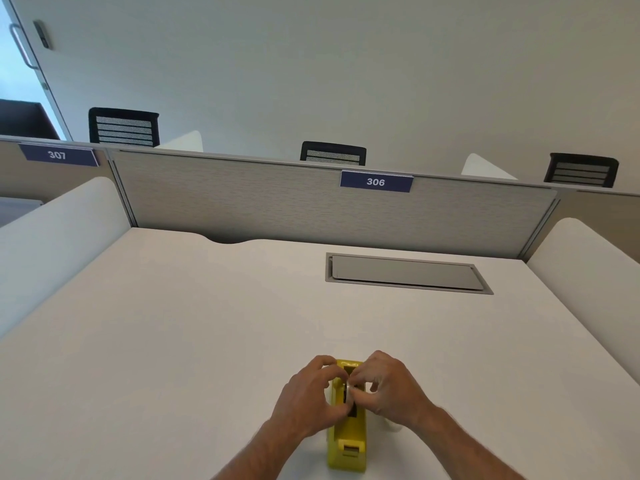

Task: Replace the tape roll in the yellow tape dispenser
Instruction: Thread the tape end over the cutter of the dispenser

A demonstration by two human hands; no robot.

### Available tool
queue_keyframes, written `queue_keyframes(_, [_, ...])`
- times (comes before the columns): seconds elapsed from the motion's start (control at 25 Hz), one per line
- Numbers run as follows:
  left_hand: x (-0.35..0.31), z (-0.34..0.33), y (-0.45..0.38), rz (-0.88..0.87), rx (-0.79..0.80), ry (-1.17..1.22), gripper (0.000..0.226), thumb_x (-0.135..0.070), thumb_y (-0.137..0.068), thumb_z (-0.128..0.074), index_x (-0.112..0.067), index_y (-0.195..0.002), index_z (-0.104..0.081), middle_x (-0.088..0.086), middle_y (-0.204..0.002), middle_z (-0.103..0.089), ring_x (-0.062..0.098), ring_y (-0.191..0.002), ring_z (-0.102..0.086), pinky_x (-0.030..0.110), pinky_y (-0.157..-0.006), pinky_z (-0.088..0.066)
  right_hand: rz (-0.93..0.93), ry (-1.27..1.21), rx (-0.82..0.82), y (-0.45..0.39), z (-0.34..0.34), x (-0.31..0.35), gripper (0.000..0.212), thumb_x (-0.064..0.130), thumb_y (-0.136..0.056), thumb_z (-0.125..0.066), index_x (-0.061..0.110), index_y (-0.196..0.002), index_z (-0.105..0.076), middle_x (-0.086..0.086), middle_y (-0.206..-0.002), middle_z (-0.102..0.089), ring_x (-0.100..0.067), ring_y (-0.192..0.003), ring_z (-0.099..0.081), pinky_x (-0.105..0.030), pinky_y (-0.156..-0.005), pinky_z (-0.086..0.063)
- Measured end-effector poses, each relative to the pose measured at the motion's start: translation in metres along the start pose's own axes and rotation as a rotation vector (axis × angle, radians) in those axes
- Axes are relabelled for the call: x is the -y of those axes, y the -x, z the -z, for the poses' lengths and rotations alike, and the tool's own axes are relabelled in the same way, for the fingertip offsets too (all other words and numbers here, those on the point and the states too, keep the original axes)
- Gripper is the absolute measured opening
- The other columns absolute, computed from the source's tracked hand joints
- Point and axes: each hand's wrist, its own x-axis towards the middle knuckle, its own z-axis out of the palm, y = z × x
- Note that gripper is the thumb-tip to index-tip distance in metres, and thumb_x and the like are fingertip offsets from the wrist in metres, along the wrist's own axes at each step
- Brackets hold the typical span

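The yellow tape dispenser point(347, 445) stands on the white desk point(207, 341) near its front edge, its cutter end towards me. Both my hands meet over its open middle slot. My left hand point(308, 396) curls around the left side, fingers pinched at the slot. My right hand point(389, 386) comes in from the right, its fingertips pinching a small pale tape roll point(350, 389) that sits in the slot and is mostly hidden by fingers. Something white point(393, 425) peeks out on the desk under my right wrist; I cannot tell what it is.
A grey cable hatch point(407, 273) is set into the desk at the back right. A grey partition point(311, 202) labelled 306 closes the back, and white side dividers point(52, 244) flank the desk. Black chairs point(123, 128) stand beyond the partition.
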Motion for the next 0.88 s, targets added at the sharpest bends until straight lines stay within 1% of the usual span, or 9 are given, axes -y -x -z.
queue_keyframes(0.12, [0.0002,-0.0003,0.0007,-0.009,-0.01,0.001,0.042,-0.061,-0.076,-0.063,-0.039,-0.112,-0.062,-0.02,-0.133,-0.05,0.001,-0.091,-0.058,0.017,-0.078,-0.05,-0.007,-0.013,0.0,-0.0028,0.001,0.0005,0.009,0.032,-0.082,-0.069,0.029,-0.084,-0.078,0.02,-0.08,-0.074,-0.004,-0.084,-0.058,-0.025,-0.07,-0.052])
queue_keyframes(0.2, [0.001,-0.0001,0.0006,-0.006,-0.013,0.009,0.042,-0.061,-0.076,-0.064,-0.039,-0.112,-0.062,-0.021,-0.133,-0.05,0.0,-0.09,-0.058,0.018,-0.078,-0.051,-0.019,-0.021,0.01,-0.0023,0.0006,0.0,0.012,0.036,-0.081,-0.069,0.029,-0.085,-0.077,0.02,-0.083,-0.074,-0.004,-0.086,-0.057,-0.025,-0.071,-0.052])
queue_keyframes(0.32, [0.002,0.0009,-0.0002,-0.009,0.013,0.012,0.045,-0.062,-0.074,-0.064,-0.04,-0.114,-0.062,-0.021,-0.134,-0.049,0.0,-0.09,-0.057,0.016,-0.078,-0.05,-0.053,-0.021,0.018,0.0,-0.0011,0.0,0.024,0.046,-0.074,-0.068,0.03,-0.09,-0.075,0.02,-0.087,-0.072,-0.004,-0.09,-0.056,-0.027,-0.069,-0.055])
queue_keyframes(0.52, [0.0038,0.0028,-0.0008,0.0,0.049,0.026,0.049,-0.059,-0.07,-0.064,-0.041,-0.115,-0.062,-0.019,-0.136,-0.049,0.001,-0.092,-0.059,0.018,-0.08,-0.051,-0.045,-0.004,0.029,0.0013,-0.0018,-0.002,0.033,0.048,-0.067,-0.071,0.031,-0.094,-0.074,0.019,-0.089,-0.07,-0.003,-0.091,-0.054,-0.026,-0.066,-0.056])
queue_keyframes(0.6, [0.0032,0.0026,-0.0007,0.001,0.043,0.023,0.048,-0.058,-0.071,-0.065,-0.04,-0.115,-0.062,-0.019,-0.137,-0.049,0.002,-0.092,-0.059,0.017,-0.079,-0.05,-0.032,-0.004,0.027,0.0019,-0.0028,-0.0021,0.03,0.047,-0.067,-0.071,0.032,-0.093,-0.075,0.019,-0.086,-0.071,-0.004,-0.089,-0.055,-0.027,-0.064,-0.056])
queue_keyframes(0.76, [0.0008,0.0012,-0.0004,-0.004,0.02,0.011,0.047,-0.062,-0.075,-0.063,-0.039,-0.115,-0.062,-0.019,-0.136,-0.049,0.002,-0.09,-0.059,0.016,-0.078,-0.05,-0.012,-0.037,0.003,-0.0018,-0.0007,-0.0011,0.013,0.037,-0.075,-0.071,0.034,-0.086,-0.078,0.022,-0.079,-0.073,-0.005,-0.086,-0.056,-0.025,-0.062,-0.054])
queue_keyframes(0.88, [0.001,0.0006,-0.0005,0.0,0.023,0.005,0.048,-0.061,-0.075,-0.066,-0.039,-0.117,-0.062,-0.019,-0.138,-0.048,0.002,-0.092,-0.059,0.015,-0.079,-0.049,-0.006,-0.049,0.018,-0.0017,0.001,-0.001,0.014,0.038,-0.075,-0.071,0.035,-0.087,-0.077,0.024,-0.081,-0.073,-0.004,-0.088,-0.058,-0.023,-0.062,-0.055])
